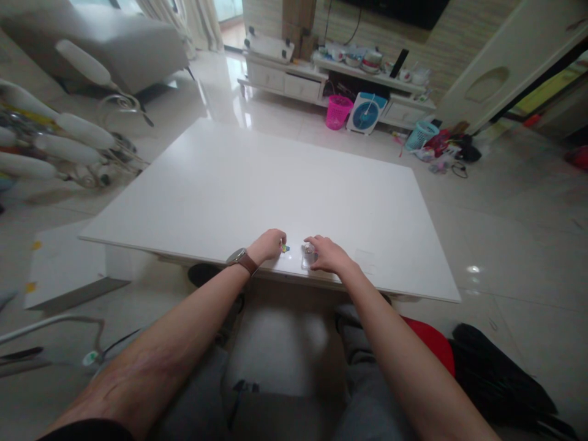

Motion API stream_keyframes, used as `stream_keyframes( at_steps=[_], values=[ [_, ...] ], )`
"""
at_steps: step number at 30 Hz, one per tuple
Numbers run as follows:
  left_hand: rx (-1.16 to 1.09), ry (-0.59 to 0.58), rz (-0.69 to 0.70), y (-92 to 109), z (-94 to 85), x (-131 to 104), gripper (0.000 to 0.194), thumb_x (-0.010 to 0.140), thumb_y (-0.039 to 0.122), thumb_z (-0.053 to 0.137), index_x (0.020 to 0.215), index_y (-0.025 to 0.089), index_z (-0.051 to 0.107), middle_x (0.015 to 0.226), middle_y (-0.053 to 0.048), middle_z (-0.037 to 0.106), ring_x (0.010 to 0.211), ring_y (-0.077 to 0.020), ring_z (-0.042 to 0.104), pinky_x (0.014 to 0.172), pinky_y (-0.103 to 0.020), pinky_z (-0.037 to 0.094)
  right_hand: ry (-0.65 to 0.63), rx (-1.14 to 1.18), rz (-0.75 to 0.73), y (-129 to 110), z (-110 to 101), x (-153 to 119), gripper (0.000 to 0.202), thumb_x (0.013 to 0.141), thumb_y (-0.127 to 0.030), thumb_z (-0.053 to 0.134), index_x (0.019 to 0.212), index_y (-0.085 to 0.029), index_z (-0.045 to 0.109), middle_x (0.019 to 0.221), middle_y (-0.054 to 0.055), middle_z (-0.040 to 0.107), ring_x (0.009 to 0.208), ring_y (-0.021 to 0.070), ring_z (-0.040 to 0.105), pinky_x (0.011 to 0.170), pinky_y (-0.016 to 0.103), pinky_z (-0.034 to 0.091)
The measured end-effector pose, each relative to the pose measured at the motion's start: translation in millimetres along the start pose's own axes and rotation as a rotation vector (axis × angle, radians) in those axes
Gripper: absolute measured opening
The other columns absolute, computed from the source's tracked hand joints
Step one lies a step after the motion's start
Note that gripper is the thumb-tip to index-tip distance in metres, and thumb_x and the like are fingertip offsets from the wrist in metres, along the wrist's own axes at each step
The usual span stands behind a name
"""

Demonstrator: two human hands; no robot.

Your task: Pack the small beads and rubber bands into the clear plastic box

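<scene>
Currently, both hands work at the near edge of the white bench, slightly right of its middle. Left hand: fingers drawn together, closed on a small multicoloured piece, held at or just above the surface; exact contact cannot be told. Right hand: partly open, thumb and fingers spread in a curve over a small clear case, which lies on the bench to the right of the piece. Fingertips reach the far end of the case, thumb by its right side; firmness of grip cannot be told. Contents of the case too small to identify. A watch with a brown strap sits on the left wrist. Far side, on the floor before a white cabinet: pink basket, then blue-and-white fan, with a light-blue basket farther right.
</scene>
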State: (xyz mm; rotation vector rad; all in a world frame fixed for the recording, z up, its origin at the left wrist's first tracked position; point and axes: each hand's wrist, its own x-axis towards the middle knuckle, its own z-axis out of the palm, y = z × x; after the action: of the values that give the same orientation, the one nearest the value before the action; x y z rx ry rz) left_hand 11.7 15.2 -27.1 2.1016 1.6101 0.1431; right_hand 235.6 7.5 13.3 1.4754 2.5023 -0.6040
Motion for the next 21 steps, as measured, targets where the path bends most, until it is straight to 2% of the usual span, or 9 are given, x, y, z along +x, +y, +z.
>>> stream_keyframes(
  at_steps=[10, 15, 21],
  values=[
    [0.010, 0.016, -0.003, -2.3, -4.2, 0.9, 0.023, 0.077, 0.002, 0.060, 0.090, 0.014, 0.075, 0.090, -0.008, 0.075, 0.084, -0.0180, 0.067, 0.080, -0.026, 0.050, -0.018, -0.087, 0.047, 0.4, 0.8, -1.5, 0.070, 0.075, -0.019, 0.069, 0.142, -0.026, 0.050, 0.134, 0.010, 0.060, 0.116, 0.0277, 0.058, 0.089, 0.036, 0.049],
    [0.023, 0.017, 0.005, -2.9, -4.3, -0.7, 0.026, 0.077, 0.002, 0.059, 0.092, 0.015, 0.075, 0.092, -0.008, 0.072, 0.085, -0.0185, 0.065, 0.082, -0.026, 0.050, -0.007, -0.056, 0.047, 5.7, 0.1, -1.5, 0.071, 0.075, -0.018, 0.069, 0.143, -0.024, 0.049, 0.136, 0.010, 0.059, 0.118, 0.0267, 0.057, 0.093, 0.035, 0.048],
    [0.103, 0.039, 0.039, 4.9, -4.8, -7.6, 0.031, 0.077, 0.006, 0.061, 0.100, 0.020, 0.076, 0.102, -0.010, 0.068, 0.096, -0.0236, 0.060, 0.081, -0.030, 0.047, 0.003, -0.052, 0.047, 3.5, -4.6, -2.3, 0.071, 0.075, -0.019, 0.070, 0.142, -0.023, 0.050, 0.136, 0.010, 0.058, 0.120, 0.0274, 0.055, 0.094, 0.035, 0.047]
  ],
)
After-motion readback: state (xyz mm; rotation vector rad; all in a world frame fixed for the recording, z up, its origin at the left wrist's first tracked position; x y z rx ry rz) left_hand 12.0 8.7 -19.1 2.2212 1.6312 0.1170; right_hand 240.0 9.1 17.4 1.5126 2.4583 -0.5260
